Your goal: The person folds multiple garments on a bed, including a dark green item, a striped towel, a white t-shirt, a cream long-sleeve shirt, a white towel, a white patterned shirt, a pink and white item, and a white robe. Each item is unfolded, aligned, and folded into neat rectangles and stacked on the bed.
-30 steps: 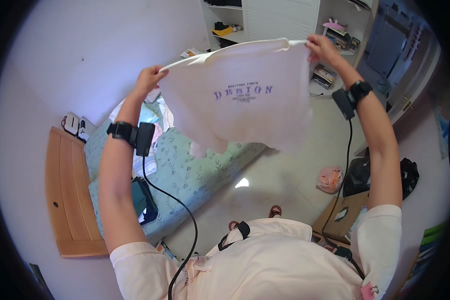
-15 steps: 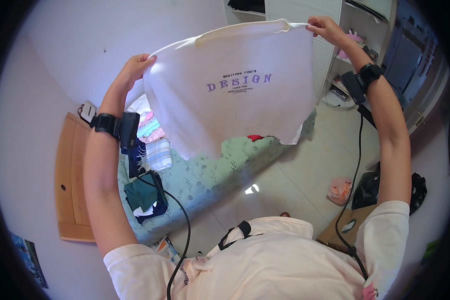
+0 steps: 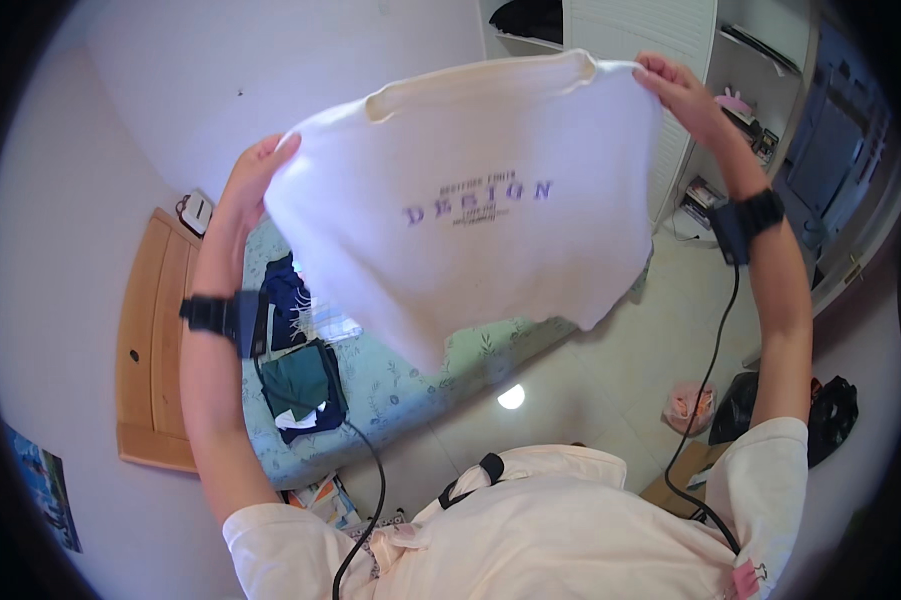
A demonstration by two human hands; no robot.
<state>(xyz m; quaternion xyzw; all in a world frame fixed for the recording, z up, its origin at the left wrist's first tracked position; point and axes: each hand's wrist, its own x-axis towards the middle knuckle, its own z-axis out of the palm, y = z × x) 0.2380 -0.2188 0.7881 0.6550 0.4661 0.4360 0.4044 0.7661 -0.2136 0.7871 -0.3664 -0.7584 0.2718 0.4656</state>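
Observation:
A white T-shirt [image 3: 480,270] with purple and black lettering hangs spread out in front of me, its neckline at the top. My left hand [image 3: 260,172] is closed on one shoulder of it, thumb on top. The other shoulder is pinched by my right hand [image 3: 673,88], held somewhat higher. Below the shirt lies a bed with a green leaf-patterned cover [image 3: 400,400], partly hidden by the cloth. Folded dark and green clothes [image 3: 298,385] lie on the bed's near left part, and a navy fringed piece [image 3: 286,295] lies beyond them.
A wooden headboard [image 3: 155,350] stands at the left wall. White shelves [image 3: 760,95] and a cabinet rise at the far right. On the floor at right are a pink bag [image 3: 688,405], black bags [image 3: 832,415] and a cardboard box [image 3: 682,482]. Cables hang from both wrist devices.
The T-shirt is still held by both hands and now hangs lower and wider, its neckline more opened. My left hand has moved down and slightly left; the right has shifted right and slightly down.

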